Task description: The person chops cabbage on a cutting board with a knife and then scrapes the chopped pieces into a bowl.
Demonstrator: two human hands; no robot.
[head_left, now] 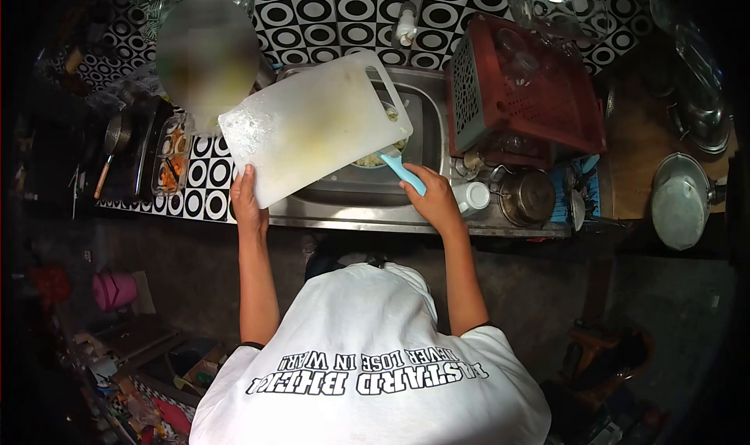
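My left hand (248, 201) is closed on the near left corner of a white cutting board (305, 128), thumb on top. The board is held tilted above the sink (336, 203), its handle slot toward the far right. Wet marks and a yellowish stain show on its surface. My right hand (434, 203) is wrapped round the light blue handle of a knife (406, 175) at the board's right edge; most of its blade is hidden. Beneath the board, chopped pale food (370, 160) shows in a bowl in the sink, largely covered by the board.
Right of the sink stand a white mug (472, 197), a metal pot (527, 196) and a red dish rack (531, 93). A blue utensil basket (561, 195) is beyond them. On the left are a tray of orange food pieces (170, 167) and a skimmer (117, 136) on the stove.
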